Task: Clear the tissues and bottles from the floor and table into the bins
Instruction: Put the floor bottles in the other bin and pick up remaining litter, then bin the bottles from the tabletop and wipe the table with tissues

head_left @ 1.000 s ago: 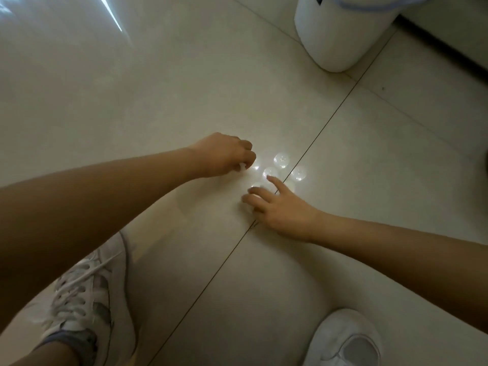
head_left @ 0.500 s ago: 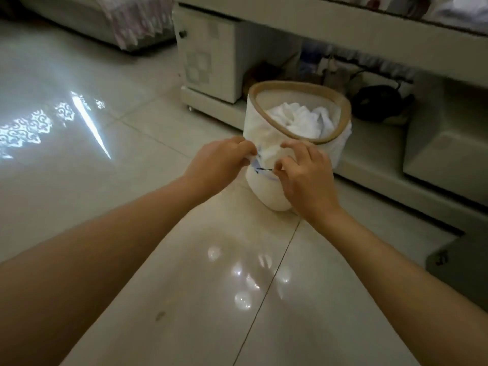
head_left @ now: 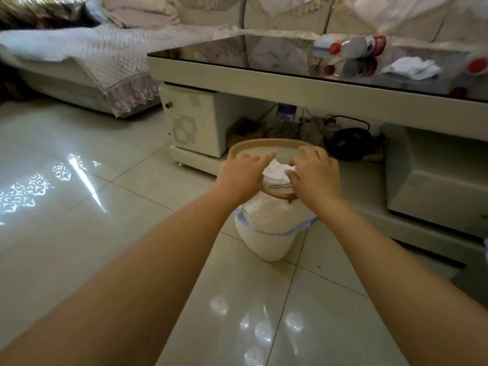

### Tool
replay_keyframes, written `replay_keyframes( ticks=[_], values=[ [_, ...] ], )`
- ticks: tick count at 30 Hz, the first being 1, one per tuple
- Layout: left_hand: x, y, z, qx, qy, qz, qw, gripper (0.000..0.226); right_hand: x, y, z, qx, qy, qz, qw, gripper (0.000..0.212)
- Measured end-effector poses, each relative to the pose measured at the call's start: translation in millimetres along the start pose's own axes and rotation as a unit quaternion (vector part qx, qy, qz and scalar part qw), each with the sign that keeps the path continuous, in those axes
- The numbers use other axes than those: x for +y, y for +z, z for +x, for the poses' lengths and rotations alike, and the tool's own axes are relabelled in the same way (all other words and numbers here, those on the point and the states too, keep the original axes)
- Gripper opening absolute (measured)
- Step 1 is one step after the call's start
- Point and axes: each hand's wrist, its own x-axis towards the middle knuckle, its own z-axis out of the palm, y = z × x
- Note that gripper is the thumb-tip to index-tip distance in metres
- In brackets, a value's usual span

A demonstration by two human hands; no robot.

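pale floor tiles (head_left: 79,207) are gleaming beneath a bin (head_left: 266,239) standing in front of the low surface (head_left: 237,72). left hand (head_left: 241,178) is hovering over the rim, forefinger straight, holding nothing; right hand (head_left: 314,175) is pinching a tissue (head_left: 277,173) down into the bin. dropping-in step looks nearly done. next, letting go and reaching right for the bottles (head_left: 351,47) and tissue on the surface (head_left: 412,67).

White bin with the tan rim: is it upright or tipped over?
Upright. The white bin with the tan rim stands on its base on the tiled floor, mouth upward, white tissues showing inside.
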Motion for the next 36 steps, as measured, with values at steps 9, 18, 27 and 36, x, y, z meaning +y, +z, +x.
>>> replay_keyframes(
  ticks=[9,18,27,36],
  values=[
    [-10,9,-19,-0.005,0.024,0.003,1.000,0.070,12,-4,-17,-0.020,-0.014,-0.019,1.000,0.058],
    [3,-38,-22,-0.025,0.017,-0.009,0.999,0.071,25,-63,-38,-0.095,0.029,-0.046,0.994,0.060],
    [37,-150,-5,-0.085,0.088,-0.069,0.990,0.068,32,-174,-30,-0.149,0.067,-0.002,0.986,0.061],
    [82,-245,80,-0.121,0.091,-0.062,0.987,0.070,91,-299,1,-0.173,0.083,0.005,0.981,0.064]
  ],
)
